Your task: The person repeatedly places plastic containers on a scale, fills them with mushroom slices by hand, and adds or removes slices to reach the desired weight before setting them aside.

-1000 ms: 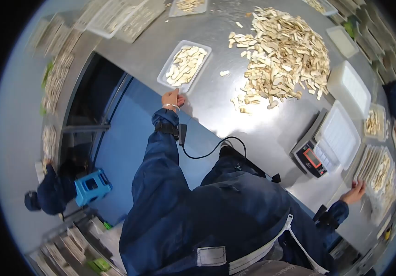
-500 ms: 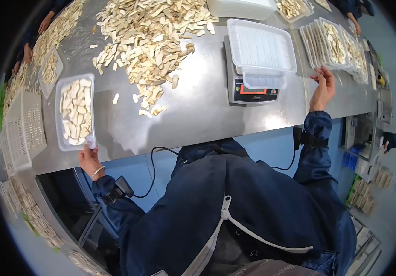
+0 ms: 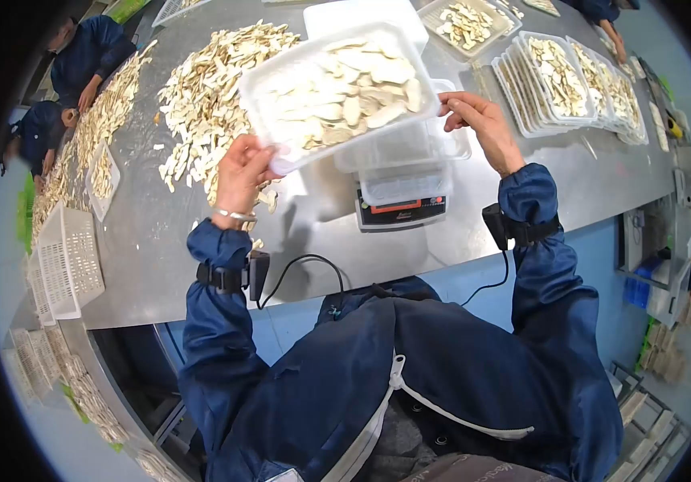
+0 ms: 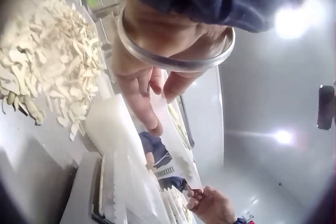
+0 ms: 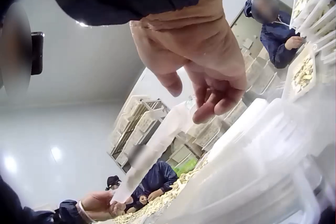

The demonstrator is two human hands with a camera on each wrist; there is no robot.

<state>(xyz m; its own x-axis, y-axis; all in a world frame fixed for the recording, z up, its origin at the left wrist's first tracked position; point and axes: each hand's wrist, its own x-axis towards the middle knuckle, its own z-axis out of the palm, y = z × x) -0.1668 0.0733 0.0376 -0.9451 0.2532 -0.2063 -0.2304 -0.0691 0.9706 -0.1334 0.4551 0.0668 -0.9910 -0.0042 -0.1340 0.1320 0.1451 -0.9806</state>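
Observation:
Raised above the table is a clear plastic tray (image 3: pixel 255 100) of sliced mushrooms (image 3: pixel 353 88), tilted in the head view. My left hand (image 3: pixel 241 173) pinches its near left corner between thumb and fingers. On the opposite side, my right hand (image 3: pixel 486 128) grips the right edge with its fingertips. The right wrist view shows the tray's side (image 5: pixel 152 148) running between both hands. Below it, a digital scale (image 3: pixel 402 217) with an orange display carries clear containers (image 3: pixel 406 181), partly hidden by the held tray.
A big heap of mushroom slices (image 3: pixel 213 76) lies behind my left hand. Filled trays (image 3: pixel 554 80) stand stacked on the right, beyond my right hand. White perforated baskets (image 3: pixel 72 261) sit at the table's left end. People in blue (image 3: pixel 92 60) work at the far left.
The filled tray has been lifted off the table's left side and carried rightward over the scale by my left hand. My right hand has moved from beside the stacked trays to its right edge.

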